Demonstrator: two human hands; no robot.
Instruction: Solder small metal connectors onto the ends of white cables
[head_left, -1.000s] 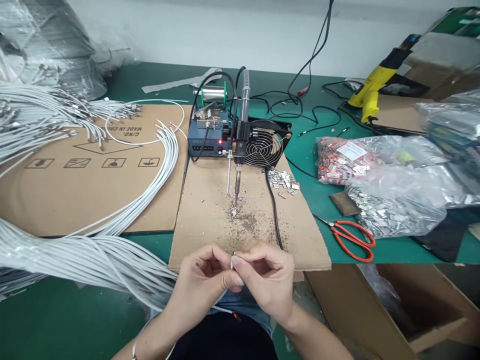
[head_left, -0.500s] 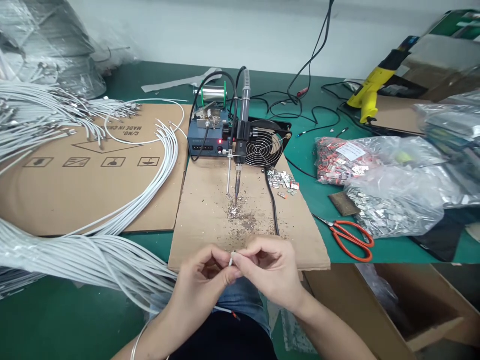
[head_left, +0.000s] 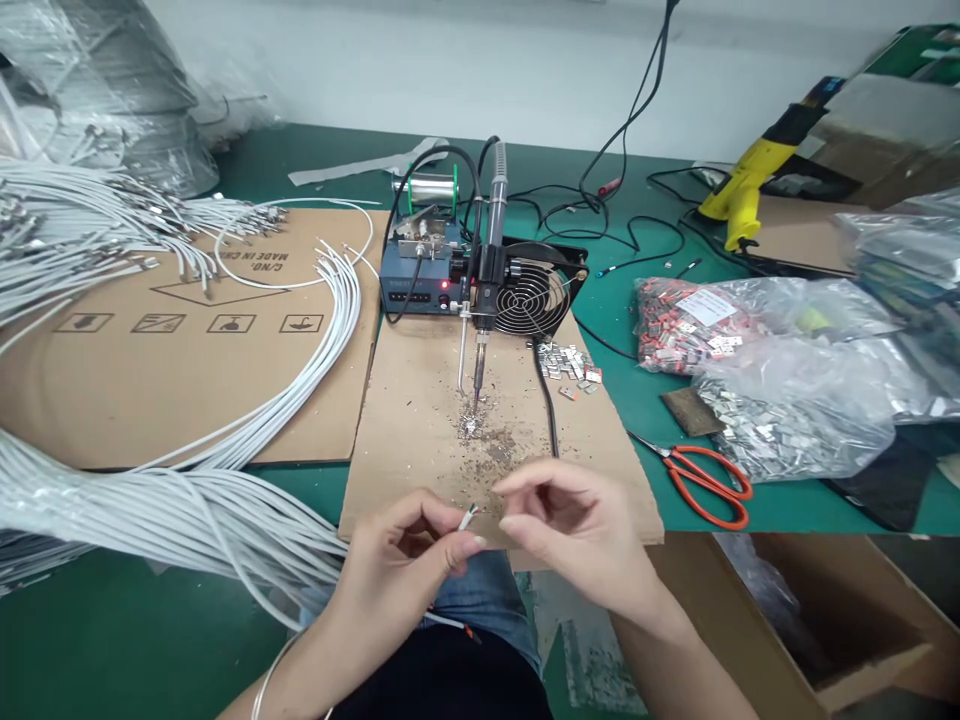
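My left hand pinches the stripped end of a thin white cable between thumb and forefinger at the near edge of the bench. My right hand hovers just to the right of the cable tip, fingers curled loosely apart and holding nothing that I can see. Straight ahead stands a soldering iron clamped tip-down over a cardboard sheet flecked with solder bits. A bundle of white cables runs in from the left toward my left hand.
A blue soldering station with a solder spool and a small fan stand behind the iron. A pile of small metal connectors, orange scissors, bags of parts and a yellow glue gun lie to the right.
My right hand has let go of the cable tip and drawn away to the right. My left hand keeps its pinch on the cable and has tilted the tip rightward.
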